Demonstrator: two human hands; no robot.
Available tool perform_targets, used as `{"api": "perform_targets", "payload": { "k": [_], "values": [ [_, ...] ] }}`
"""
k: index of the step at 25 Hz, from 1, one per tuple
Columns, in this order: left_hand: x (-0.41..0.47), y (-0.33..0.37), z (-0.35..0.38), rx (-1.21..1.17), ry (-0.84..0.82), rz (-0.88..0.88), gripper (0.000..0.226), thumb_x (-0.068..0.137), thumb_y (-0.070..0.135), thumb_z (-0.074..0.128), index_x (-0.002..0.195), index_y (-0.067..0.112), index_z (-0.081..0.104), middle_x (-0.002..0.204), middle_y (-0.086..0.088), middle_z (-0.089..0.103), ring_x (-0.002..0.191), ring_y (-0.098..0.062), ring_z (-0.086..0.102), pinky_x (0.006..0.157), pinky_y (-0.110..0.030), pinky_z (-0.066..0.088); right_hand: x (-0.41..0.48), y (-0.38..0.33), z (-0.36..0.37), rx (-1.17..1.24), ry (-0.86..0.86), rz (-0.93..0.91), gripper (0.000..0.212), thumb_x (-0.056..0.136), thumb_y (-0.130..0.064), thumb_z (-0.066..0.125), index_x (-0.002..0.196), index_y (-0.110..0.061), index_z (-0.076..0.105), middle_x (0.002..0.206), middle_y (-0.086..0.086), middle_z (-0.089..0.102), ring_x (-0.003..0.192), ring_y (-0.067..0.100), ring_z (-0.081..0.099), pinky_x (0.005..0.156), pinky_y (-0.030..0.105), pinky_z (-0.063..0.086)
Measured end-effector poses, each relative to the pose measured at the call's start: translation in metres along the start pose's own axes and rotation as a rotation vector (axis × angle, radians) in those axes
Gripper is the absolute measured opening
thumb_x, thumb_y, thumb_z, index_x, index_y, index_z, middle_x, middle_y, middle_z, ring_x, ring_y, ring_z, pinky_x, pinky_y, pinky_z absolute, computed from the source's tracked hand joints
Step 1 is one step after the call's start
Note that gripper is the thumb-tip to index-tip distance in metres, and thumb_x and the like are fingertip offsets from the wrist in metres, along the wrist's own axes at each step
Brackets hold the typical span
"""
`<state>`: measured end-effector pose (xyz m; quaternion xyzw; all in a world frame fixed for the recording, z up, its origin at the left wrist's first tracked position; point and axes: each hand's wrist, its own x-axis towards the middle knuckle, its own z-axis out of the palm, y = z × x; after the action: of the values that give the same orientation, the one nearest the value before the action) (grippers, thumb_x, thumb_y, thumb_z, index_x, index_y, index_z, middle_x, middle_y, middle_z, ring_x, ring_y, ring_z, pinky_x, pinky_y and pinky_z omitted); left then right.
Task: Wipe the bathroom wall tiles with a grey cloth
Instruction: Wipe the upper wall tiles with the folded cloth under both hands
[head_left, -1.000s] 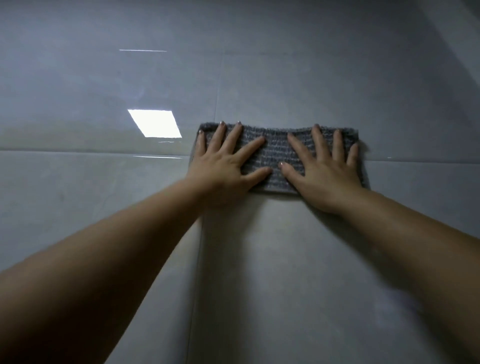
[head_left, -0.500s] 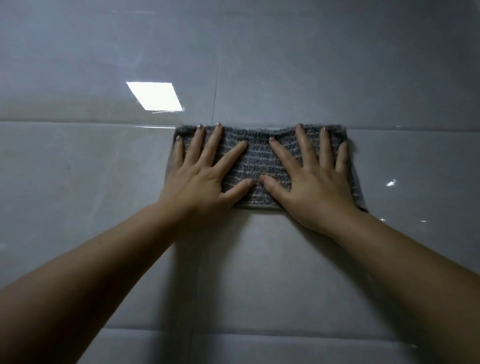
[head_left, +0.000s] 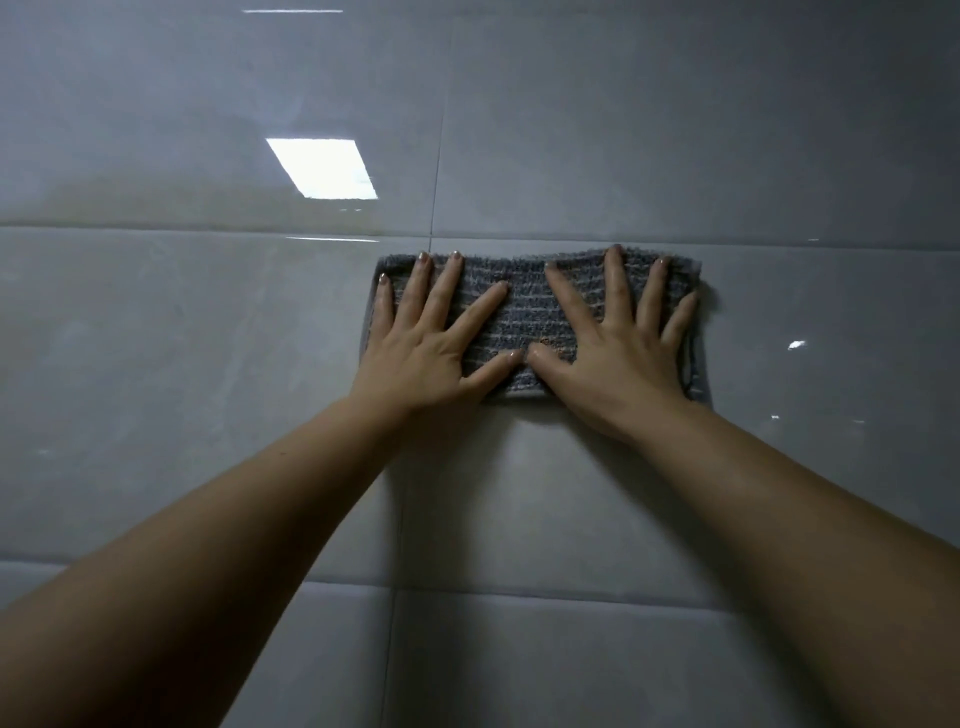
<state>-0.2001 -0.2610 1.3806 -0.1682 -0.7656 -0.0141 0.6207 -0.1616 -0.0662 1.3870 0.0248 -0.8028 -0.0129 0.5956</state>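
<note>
A folded grey ribbed cloth (head_left: 524, 312) lies flat against the glossy grey wall tiles (head_left: 208, 364), its top edge just under a horizontal grout line. My left hand (head_left: 431, 348) presses on the cloth's left half with fingers straight and spread. My right hand (head_left: 618, 358) presses on the right half the same way. The two thumbs nearly touch at the cloth's lower middle. Much of the cloth is hidden under my hands.
Large tiles fill the whole view, with a vertical grout line (head_left: 439, 156) above the cloth and another horizontal line (head_left: 519, 590) lower down. A bright rectangular light reflection (head_left: 322, 169) shines on the tile up left. Small glints (head_left: 796, 344) sit to the right.
Both hands have slid the cloth down the wall, from straddling the horizontal grout line to just under it. Hands stay flat on the cloth.
</note>
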Motion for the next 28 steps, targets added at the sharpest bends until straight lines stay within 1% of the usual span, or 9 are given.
{"api": "perform_targets", "payload": {
  "k": [2, 4, 6, 8, 12, 14, 19, 25, 28],
  "values": [
    [-0.030, 0.004, 0.008, -0.013, 0.024, 0.041, 0.071, 0.087, 0.077, 0.006, 0.152, 0.050, -0.004, 0.165, 0.000, -0.012, 0.150, -0.024, -0.017, 0.119, -0.048, -0.014, -0.028, 0.000, 0.012, -0.018, 0.033, -0.047, 0.069, 0.084, -0.074, 0.017, 0.146, -0.055, -0.006, 0.160, 0.003, -0.021, 0.142, 0.038, -0.028, 0.110, 0.063, -0.018],
    [-0.068, 0.014, 0.019, -0.006, 0.058, 0.074, 0.071, 0.091, 0.075, 0.008, 0.154, 0.043, 0.006, 0.165, -0.004, -0.004, 0.151, -0.028, -0.010, 0.119, -0.052, -0.006, -0.063, 0.004, 0.023, -0.070, 0.087, -0.092, 0.067, 0.086, -0.077, 0.011, 0.147, -0.053, -0.002, 0.162, 0.003, -0.014, 0.144, 0.038, -0.023, 0.111, 0.063, -0.016],
    [-0.092, 0.026, 0.028, 0.019, 0.071, 0.063, 0.071, 0.093, 0.073, 0.011, 0.155, 0.039, 0.014, 0.165, -0.008, 0.004, 0.152, -0.032, -0.002, 0.119, -0.055, 0.001, -0.085, 0.012, 0.029, -0.109, 0.078, -0.109, 0.068, 0.086, -0.077, 0.013, 0.148, -0.051, 0.005, 0.163, 0.004, -0.007, 0.146, 0.038, -0.017, 0.112, 0.063, -0.012],
    [-0.084, 0.033, 0.027, 0.015, 0.064, 0.033, 0.073, 0.091, 0.075, 0.010, 0.155, 0.041, 0.010, 0.165, -0.007, 0.003, 0.152, -0.031, -0.004, 0.119, -0.054, -0.003, -0.079, 0.021, 0.024, -0.133, 0.063, -0.101, 0.069, 0.086, -0.077, 0.016, 0.148, -0.052, 0.004, 0.163, 0.003, -0.010, 0.146, 0.038, -0.019, 0.112, 0.064, -0.011],
    [-0.017, 0.039, 0.010, -0.021, 0.008, -0.018, 0.078, 0.082, 0.080, 0.002, 0.152, 0.047, -0.006, 0.165, -0.004, -0.013, 0.150, -0.027, -0.019, 0.117, -0.051, -0.015, -0.029, 0.033, 0.006, -0.099, 0.028, 0.008, 0.067, 0.088, -0.075, 0.017, 0.147, -0.053, -0.006, 0.160, 0.002, -0.023, 0.143, 0.037, -0.025, 0.112, 0.064, -0.014],
    [-0.011, 0.046, 0.011, -0.025, 0.026, -0.023, 0.078, 0.082, 0.080, 0.003, 0.153, 0.047, -0.003, 0.165, -0.004, -0.011, 0.150, -0.027, -0.017, 0.117, -0.052, -0.014, -0.027, 0.039, 0.005, -0.092, 0.050, 0.006, 0.066, 0.089, -0.074, 0.016, 0.148, -0.052, -0.005, 0.161, 0.002, -0.021, 0.144, 0.036, -0.024, 0.112, 0.063, -0.014],
    [-0.072, 0.082, 0.027, -0.021, 0.032, 0.059, 0.075, 0.088, 0.078, 0.006, 0.154, 0.044, 0.000, 0.165, -0.006, -0.010, 0.150, -0.029, -0.017, 0.119, -0.053, -0.013, -0.096, 0.068, 0.020, -0.131, 0.060, -0.050, 0.068, 0.087, -0.074, 0.018, 0.148, -0.051, -0.001, 0.162, 0.001, -0.015, 0.145, 0.034, -0.022, 0.114, 0.062, -0.011],
    [0.005, 0.122, 0.015, -0.038, 0.000, 0.023, 0.078, 0.083, 0.080, 0.002, 0.152, 0.045, -0.006, 0.164, -0.007, -0.015, 0.149, -0.030, -0.021, 0.118, -0.056, -0.013, -0.040, 0.117, -0.006, -0.083, 0.028, 0.038, 0.066, 0.089, -0.074, 0.019, 0.147, -0.053, -0.004, 0.161, -0.002, -0.019, 0.145, 0.032, -0.024, 0.114, 0.060, -0.014],
    [-0.002, 0.147, 0.022, -0.057, 0.006, 0.067, 0.077, 0.085, 0.079, 0.003, 0.153, 0.044, -0.005, 0.164, -0.007, -0.014, 0.149, -0.030, -0.021, 0.118, -0.057, -0.011, -0.061, 0.140, -0.003, -0.082, 0.088, 0.028, 0.065, 0.091, -0.071, 0.020, 0.148, -0.051, -0.002, 0.162, 0.000, -0.015, 0.146, 0.032, -0.022, 0.115, 0.059, -0.013]
  ]
}}
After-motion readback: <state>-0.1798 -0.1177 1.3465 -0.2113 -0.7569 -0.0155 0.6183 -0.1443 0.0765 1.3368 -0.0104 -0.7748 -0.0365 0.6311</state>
